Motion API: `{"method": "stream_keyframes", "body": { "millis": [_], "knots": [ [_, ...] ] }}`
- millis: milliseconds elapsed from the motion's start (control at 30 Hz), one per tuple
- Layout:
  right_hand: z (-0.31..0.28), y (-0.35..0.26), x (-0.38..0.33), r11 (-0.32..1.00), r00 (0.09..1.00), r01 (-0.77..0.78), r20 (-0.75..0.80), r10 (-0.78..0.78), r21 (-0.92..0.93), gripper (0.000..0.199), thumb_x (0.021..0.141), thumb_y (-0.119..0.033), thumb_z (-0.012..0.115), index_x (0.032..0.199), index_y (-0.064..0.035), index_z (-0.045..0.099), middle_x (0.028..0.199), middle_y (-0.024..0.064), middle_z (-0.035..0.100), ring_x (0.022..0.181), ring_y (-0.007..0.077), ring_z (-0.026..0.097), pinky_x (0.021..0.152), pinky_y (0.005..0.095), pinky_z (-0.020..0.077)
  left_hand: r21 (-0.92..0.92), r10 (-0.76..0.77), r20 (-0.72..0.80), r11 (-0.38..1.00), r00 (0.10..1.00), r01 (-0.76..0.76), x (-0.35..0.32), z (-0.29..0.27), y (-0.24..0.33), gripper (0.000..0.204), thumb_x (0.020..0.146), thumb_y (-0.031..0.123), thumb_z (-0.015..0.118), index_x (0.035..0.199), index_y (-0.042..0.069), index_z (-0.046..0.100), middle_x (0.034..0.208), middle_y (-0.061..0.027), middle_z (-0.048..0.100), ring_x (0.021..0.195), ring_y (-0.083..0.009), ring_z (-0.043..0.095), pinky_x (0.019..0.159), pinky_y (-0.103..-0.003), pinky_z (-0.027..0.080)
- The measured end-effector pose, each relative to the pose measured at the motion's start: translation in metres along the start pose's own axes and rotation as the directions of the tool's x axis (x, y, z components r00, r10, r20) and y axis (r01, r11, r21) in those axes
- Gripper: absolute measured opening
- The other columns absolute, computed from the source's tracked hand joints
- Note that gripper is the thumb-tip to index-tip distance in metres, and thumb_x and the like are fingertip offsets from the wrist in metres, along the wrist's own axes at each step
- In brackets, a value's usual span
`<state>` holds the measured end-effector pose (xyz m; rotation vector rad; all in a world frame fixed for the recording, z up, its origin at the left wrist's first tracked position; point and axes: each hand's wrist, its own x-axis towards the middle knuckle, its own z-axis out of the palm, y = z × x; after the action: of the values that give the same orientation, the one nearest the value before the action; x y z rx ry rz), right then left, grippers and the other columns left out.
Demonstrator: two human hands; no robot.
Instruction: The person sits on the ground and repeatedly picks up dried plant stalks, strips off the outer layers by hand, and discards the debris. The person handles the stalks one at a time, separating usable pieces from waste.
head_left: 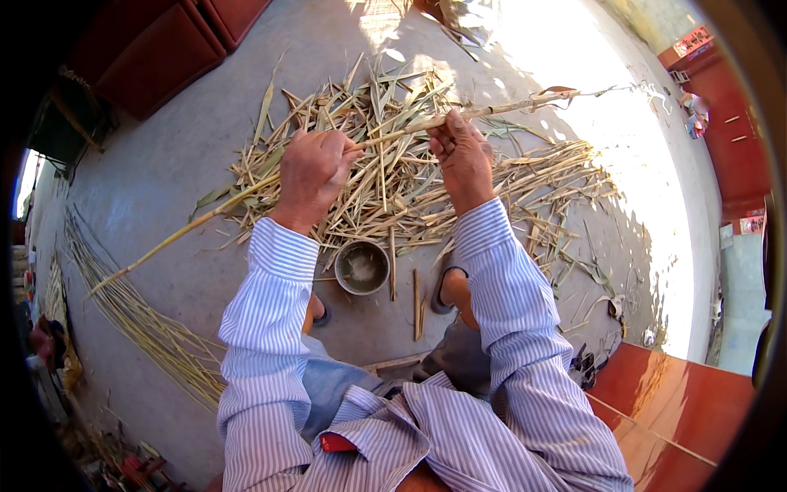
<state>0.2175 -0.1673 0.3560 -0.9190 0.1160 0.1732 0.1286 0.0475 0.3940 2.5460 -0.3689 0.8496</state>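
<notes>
A long yellow reed stalk (pixel 184 230) runs slantwise across the view, from low on the left up to a dry leafy tip at the upper right. My left hand (pixel 313 175) is a fist wrapped round its middle. Farther along it, my right hand (pixel 461 156) pinches the stalk between thumb and fingers, where a pale husk sheathes it. Beneath both hands spreads a heap of stripped husks and leaves (pixel 385 193) on the grey floor. A round metal bowl (pixel 361 267) holding murky liquid stands between my feet, at the heap's near edge.
On the left lies a bundle of thin peeled stalks (pixel 156 328). More dry stalks (pixel 541 176) lie to the right of the heap. A dark red sofa (pixel 160 61) stands at the far left, a red cabinet (pixel 730 123) at the right. Reddish-brown boards (pixel 648 402) sit at the near right.
</notes>
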Motion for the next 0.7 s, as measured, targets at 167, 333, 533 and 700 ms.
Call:
{"method": "stream_keyframes", "body": {
  "millis": [167, 333, 533, 700],
  "knots": [
    [-0.044, -0.043, 0.029, 0.999, 0.981, 0.052, -0.184, -0.053, -0.014, 0.015, 0.094, -0.018, 0.063, 0.095, -0.0030, 0.062, 0.085, 0.0054, 0.069, 0.076, 0.0129, 0.068, 0.058, 0.0188, 0.0545, 0.128, -0.247, 0.215, 0.966, 0.945, 0.224, -0.022, -0.048, -0.050, 0.017, 0.077, 0.017, 0.075, 0.078, 0.008, 0.061, 0.069, -0.0053, 0.065, 0.066, -0.0245, 0.058, 0.068, -0.035, 0.039],
    [-0.015, -0.016, 0.000, 0.991, 0.999, -0.050, 0.000, 0.051, -0.125, 0.018, 0.093, -0.019, 0.064, 0.098, -0.0020, 0.060, 0.087, 0.0074, 0.069, 0.077, 0.0151, 0.070, 0.061, 0.0209, 0.0578, -0.062, -0.086, 0.107, 0.994, 0.991, 0.093, -0.006, -0.016, -0.014, 0.016, 0.079, 0.020, 0.073, 0.081, 0.008, 0.064, 0.067, -0.0055, 0.064, 0.062, -0.0224, 0.059, 0.063, -0.033, 0.039],
    [-0.049, -0.036, 0.022, 0.993, 0.992, 0.029, -0.122, -0.043, -0.115, 0.014, 0.094, -0.017, 0.063, 0.094, -0.0028, 0.061, 0.086, 0.0063, 0.070, 0.075, 0.0129, 0.068, 0.057, 0.0184, 0.0527, -0.111, -0.108, 0.201, 0.985, 0.974, 0.132, -0.005, 0.001, -0.011, 0.014, 0.081, 0.019, 0.071, 0.077, 0.007, 0.066, 0.062, -0.0075, 0.061, 0.054, -0.0260, 0.056, 0.053, -0.038, 0.040],
    [-0.064, -0.040, 0.028, 0.993, 0.993, -0.100, -0.073, 0.096, -0.062, 0.015, 0.097, -0.017, 0.058, 0.099, -0.0023, 0.062, 0.092, 0.0068, 0.070, 0.078, 0.0121, 0.067, 0.064, 0.0206, 0.0544, -0.198, -0.194, 0.290, 0.946, 0.937, 0.257, -0.012, 0.005, -0.019, 0.013, 0.080, 0.017, 0.071, 0.081, 0.005, 0.066, 0.063, -0.0087, 0.062, 0.060, -0.0248, 0.060, 0.057, -0.036, 0.044]
  ]
}}
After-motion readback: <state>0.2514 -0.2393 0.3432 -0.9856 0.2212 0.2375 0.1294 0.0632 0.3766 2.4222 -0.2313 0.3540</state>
